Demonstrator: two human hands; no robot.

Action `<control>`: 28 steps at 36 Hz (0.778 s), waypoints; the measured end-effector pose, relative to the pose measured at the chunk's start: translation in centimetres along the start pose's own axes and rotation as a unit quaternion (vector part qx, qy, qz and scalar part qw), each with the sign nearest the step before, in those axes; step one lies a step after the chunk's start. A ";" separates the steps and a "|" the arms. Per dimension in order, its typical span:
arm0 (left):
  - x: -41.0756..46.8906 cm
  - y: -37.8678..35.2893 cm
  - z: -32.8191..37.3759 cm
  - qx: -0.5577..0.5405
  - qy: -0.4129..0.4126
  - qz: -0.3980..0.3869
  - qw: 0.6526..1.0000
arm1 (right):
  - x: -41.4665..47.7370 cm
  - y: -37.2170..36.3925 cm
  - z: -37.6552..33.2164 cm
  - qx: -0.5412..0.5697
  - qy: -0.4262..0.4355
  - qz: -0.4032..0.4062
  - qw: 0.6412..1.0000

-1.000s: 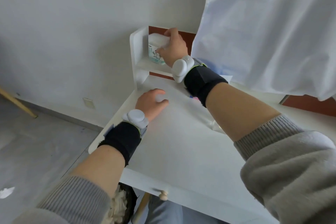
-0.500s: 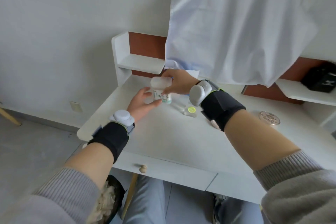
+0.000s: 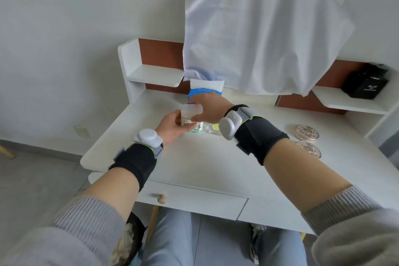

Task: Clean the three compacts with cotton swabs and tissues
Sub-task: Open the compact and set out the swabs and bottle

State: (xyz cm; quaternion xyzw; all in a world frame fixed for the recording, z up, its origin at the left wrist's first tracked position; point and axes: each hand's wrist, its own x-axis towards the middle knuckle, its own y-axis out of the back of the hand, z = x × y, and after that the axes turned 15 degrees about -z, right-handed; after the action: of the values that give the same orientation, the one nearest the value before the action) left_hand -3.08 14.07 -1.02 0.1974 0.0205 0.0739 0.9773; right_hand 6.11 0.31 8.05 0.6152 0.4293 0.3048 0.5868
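Centre of frame: the left hand (image 3: 170,128) is wrapped round the body of a translucent swab container (image 3: 195,127) held on or just above the white desk (image 3: 205,164), while the right hand (image 3: 208,108) pinches its lid (image 3: 192,108) from above. To open it well, the lower grip should keep the body steady and upright as the lid is lifted straight off, so that no swabs spill. At the right of the frame an upper compact (image 3: 306,130) and a lower compact (image 3: 308,148) lie closed, near each other and well apart from both hands. A third is not visible, possibly behind the right forearm. The tissue pack (image 3: 206,88) is partly hidden by the right hand. The container's label is too blurred to read, and a small clear item (image 3: 214,127) beside the right wrist cannot be identified.
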 end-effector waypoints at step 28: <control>1.2 1.1 -0.4 0.016 -0.015 -0.062 0.998 | 5.1 1.8 1.6 0.263 -0.094 -0.088 0.956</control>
State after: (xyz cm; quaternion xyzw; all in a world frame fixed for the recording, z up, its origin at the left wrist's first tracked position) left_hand -2.11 15.37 -0.94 0.2128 0.0197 0.0095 0.9769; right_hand 10.09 4.20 8.94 0.7336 0.4895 0.0697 0.4663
